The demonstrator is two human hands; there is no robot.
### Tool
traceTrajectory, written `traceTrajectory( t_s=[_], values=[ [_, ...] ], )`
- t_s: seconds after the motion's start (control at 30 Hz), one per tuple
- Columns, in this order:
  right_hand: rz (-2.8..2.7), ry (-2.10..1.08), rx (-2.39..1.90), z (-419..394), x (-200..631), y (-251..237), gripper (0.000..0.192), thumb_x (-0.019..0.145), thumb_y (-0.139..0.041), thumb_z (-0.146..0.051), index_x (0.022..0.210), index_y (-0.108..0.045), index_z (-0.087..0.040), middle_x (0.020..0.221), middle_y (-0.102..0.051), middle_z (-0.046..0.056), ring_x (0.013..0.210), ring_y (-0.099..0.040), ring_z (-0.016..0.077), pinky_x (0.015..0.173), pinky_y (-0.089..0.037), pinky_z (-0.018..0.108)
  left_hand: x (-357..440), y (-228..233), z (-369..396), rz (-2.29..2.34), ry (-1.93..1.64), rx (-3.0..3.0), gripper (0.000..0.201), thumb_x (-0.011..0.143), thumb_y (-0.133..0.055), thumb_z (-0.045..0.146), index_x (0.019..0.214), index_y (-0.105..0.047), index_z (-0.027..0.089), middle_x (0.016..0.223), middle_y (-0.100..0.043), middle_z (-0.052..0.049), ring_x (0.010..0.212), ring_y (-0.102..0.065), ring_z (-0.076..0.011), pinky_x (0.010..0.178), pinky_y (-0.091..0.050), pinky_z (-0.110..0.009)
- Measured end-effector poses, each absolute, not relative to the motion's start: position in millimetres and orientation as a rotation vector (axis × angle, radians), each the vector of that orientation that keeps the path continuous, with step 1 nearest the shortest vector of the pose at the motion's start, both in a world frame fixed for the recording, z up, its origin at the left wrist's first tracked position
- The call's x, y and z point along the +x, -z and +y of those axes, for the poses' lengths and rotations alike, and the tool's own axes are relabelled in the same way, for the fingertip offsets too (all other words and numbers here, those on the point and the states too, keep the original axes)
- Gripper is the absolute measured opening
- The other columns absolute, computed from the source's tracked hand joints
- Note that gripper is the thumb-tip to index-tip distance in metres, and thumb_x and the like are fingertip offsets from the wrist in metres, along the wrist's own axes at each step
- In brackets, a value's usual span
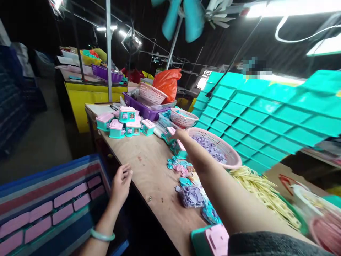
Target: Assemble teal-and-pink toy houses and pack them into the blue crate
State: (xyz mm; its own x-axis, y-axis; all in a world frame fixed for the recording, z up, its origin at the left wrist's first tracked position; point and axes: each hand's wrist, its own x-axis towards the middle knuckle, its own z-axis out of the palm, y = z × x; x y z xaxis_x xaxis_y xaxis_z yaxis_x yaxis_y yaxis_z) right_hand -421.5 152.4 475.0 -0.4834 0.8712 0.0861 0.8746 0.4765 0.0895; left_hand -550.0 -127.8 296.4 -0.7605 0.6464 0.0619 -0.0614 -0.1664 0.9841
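Reaching far across the table (149, 167), your right hand (179, 134) touches a pink-and-teal toy box (170, 135), grip unclear; your left hand (121, 181) hangs loosely open, empty.

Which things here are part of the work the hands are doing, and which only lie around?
In use: right hand reaching to teal-pink toy box; left hand, open, over blue crate.
Lying about: pink basket, orange bag, purple tray, yellow sticks.

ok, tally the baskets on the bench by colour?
Pink lattice baskets: 3, one far back, one small in the middle, one large with purple pieces beside the right hand.
Purple bins: 2.
Total: 5.
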Motion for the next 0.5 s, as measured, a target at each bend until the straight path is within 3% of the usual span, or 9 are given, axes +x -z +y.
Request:
traceTrajectory(
  t_s=[0.1,0.23,0.3,0.4,0.5],
  values=[
    [-2.631,0.139,-1.771,190,-421,-469,0.041,0.101,-0.06,-0.041,0.128,-0.061,-0.01,0.128,-0.062,0.015,0.117,-0.063,0.0256,0.102,-0.051,0.05,-552,-302,-133,1.643,-1.898,0.67,0.051,0.074,-0.071,0.055,0.108,-0.067,0.018,0.11,-0.074,-0.015,0.093,-0.073,-0.0275,0.088,-0.058,-0.047],
    [-2.545,0.073,-1.874,207,-428,-468,0.069,0.081,-0.078,-0.049,0.127,-0.058,-0.002,0.127,-0.059,0.026,0.118,-0.061,0.0376,0.1,-0.05,0.052,-569,-315,-139,1.645,-1.863,0.653,0.054,0.074,-0.072,0.056,0.11,-0.066,0.018,0.113,-0.073,-0.015,0.096,-0.072,-0.0275,0.093,-0.056,-0.049],
    [-2.543,0.055,-1.829,207,-430,-482,0.066,0.08,-0.077,-0.05,0.125,-0.057,-0.005,0.127,-0.059,0.024,0.114,-0.062,0.0356,0.095,-0.053,0.045,-576,-322,-139,1.6,-1.861,0.668,0.054,0.075,-0.072,0.056,0.111,-0.066,0.017,0.114,-0.072,-0.015,0.098,-0.072,-0.0279,0.095,-0.055,-0.049],
    [-2.686,-0.002,-1.648,183,-440,-510,0.052,0.077,-0.078,-0.047,0.113,-0.06,-0.014,0.113,-0.065,0.012,0.103,-0.064,0.0273,0.088,-0.053,0.035,-586,-332,-145,1.49,-1.882,0.687,0.052,0.08,-0.068,0.059,0.11,-0.066,0.017,0.112,-0.073,-0.015,0.101,-0.072,-0.0284,0.096,-0.055,-0.048],
    [-3.112,-0.322,-1.138,120,-479,-518,0.049,0.071,-0.081,-0.045,0.105,-0.057,-0.019,0.103,-0.065,0.005,0.092,-0.062,0.0205,0.082,-0.052,0.03,-605,-343,-173,1.431,-1.954,0.661,0.051,0.084,-0.065,0.061,0.112,-0.067,0.019,0.119,-0.072,-0.014,0.115,-0.068,-0.0292,0.1,-0.053,-0.045]
  ],
)
